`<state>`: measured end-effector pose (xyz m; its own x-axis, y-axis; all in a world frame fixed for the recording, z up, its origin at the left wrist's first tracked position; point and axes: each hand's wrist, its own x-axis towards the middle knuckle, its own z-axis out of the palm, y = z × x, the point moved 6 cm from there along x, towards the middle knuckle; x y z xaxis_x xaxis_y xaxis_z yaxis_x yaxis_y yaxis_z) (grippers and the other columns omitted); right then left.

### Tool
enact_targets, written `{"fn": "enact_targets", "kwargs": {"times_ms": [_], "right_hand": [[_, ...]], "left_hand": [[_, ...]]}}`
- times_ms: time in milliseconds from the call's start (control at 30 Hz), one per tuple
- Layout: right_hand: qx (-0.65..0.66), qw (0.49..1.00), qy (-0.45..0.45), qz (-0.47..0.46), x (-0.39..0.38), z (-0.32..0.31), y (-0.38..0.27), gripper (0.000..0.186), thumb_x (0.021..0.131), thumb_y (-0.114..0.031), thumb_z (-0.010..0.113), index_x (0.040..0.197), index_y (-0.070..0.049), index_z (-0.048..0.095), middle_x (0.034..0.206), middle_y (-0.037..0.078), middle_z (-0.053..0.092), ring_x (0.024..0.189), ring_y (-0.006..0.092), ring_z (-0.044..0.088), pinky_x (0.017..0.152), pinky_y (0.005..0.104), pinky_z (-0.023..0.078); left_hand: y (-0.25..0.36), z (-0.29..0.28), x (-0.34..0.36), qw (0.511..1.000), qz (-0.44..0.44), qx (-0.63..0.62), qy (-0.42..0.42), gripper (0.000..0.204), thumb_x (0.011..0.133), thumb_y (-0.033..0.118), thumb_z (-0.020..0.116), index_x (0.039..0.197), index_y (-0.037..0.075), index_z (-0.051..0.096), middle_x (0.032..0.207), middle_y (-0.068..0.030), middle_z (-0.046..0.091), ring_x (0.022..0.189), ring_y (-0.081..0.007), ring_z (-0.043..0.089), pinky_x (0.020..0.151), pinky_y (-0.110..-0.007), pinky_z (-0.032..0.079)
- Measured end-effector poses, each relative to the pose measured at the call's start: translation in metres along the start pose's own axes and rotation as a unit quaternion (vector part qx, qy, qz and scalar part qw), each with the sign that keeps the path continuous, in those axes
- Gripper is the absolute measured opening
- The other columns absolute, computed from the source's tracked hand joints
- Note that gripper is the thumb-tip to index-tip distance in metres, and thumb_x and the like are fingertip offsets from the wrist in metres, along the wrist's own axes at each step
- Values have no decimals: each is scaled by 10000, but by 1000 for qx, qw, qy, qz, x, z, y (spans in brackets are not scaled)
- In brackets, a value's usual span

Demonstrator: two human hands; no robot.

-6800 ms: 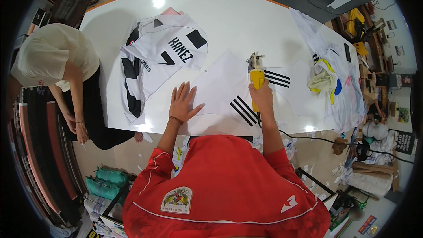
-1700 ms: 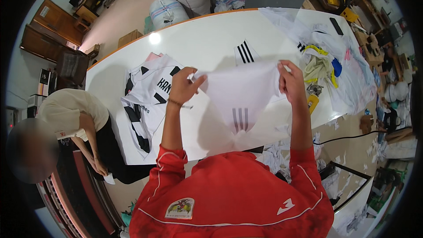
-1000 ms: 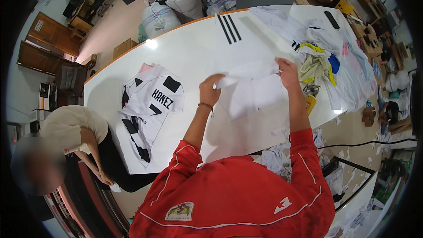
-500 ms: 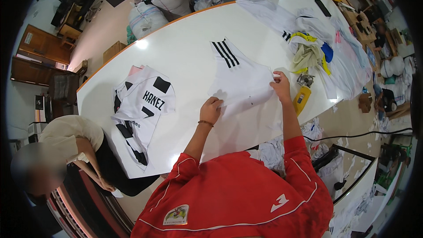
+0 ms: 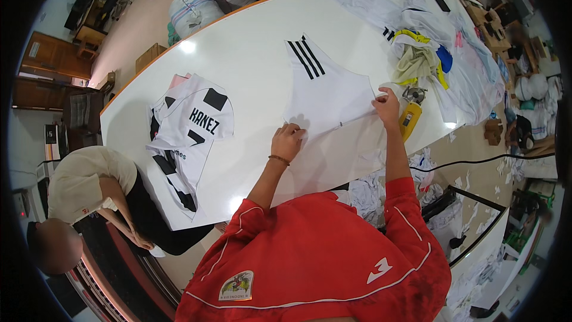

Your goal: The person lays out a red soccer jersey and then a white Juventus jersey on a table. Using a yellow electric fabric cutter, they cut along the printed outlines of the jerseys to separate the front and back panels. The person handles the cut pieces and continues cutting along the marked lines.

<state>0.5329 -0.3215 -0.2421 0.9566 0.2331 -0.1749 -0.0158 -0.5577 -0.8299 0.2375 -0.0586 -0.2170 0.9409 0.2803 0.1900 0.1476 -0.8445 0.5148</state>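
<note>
A white fabric panel (image 5: 333, 98), shaped like a cut sleeve piece with three black stripes at its far end, lies on the white table in front of me. My left hand (image 5: 288, 142) has its fingers closed on the panel's near left corner. At the right edge of the same panel, my right hand (image 5: 387, 107) pinches the cloth near its corner, with thumb and forefinger partly apart. Just beyond my right hand lies a yellow handheld rotary cloth cutter (image 5: 410, 120) with a round metal head.
White and black jersey pieces (image 5: 193, 122) lie at the table's left. A heap of white, yellow and blue fabric (image 5: 423, 62) covers the right end, near a black flat object (image 5: 439, 0). Another person (image 5: 98, 182) bends at the left. A black cable (image 5: 482, 158) runs right.
The panel's near edge, raised and folded before, now lies flatter on the table. My right hand has shifted slightly right. The whole view has tilted a little, and the other person's head has moved.
</note>
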Motion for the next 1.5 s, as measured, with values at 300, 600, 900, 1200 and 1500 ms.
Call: {"fn": "enact_targets", "kwargs": {"times_ms": [300,600,900,1200,1500], "right_hand": [[-37,999,3,-35,-1,2,10,514,805,-73,830,1297,-78,682,959,159,784,867,281,769,801,395,603],[-202,978,25,-46,-21,7,6,380,864,-284,851,1098,-11,729,1020,203,764,965,384,739,861,456,574],[46,990,-85,105,-90,-25,53,192,914,-165,781,960,-10,677,855,121,714,741,295,749,631,389,581],[338,928,-66,141,-74,-19,-46,380,949,-94,765,1265,-33,563,965,132,690,792,275,762,594,332,556],[221,974,-41,34,25,47,-108,412,918,-105,820,1260,-19,606,1148,190,720,848,300,762,707,380,598]], "left_hand": [[4,5,-6,998,29,34,-36,191,822,119,777,999,185,807,1035,1,711,1034,-241,684,875,-434,556],[9,11,-15,996,25,76,-27,201,858,198,782,1053,148,783,1136,-52,700,1104,-273,657,891,-451,537],[29,-38,-52,994,52,-92,-7,153,835,69,743,980,115,744,1038,-61,730,1053,-277,680,922,-437,528],[1,-69,-25,950,-155,-264,68,383,928,48,741,1309,83,720,948,-131,775,880,-250,771,822,-368,613],[-72,-65,70,964,-158,-72,202,495,906,159,798,1381,94,675,1185,-164,756,1149,-347,691,1007,-485,545]]}}
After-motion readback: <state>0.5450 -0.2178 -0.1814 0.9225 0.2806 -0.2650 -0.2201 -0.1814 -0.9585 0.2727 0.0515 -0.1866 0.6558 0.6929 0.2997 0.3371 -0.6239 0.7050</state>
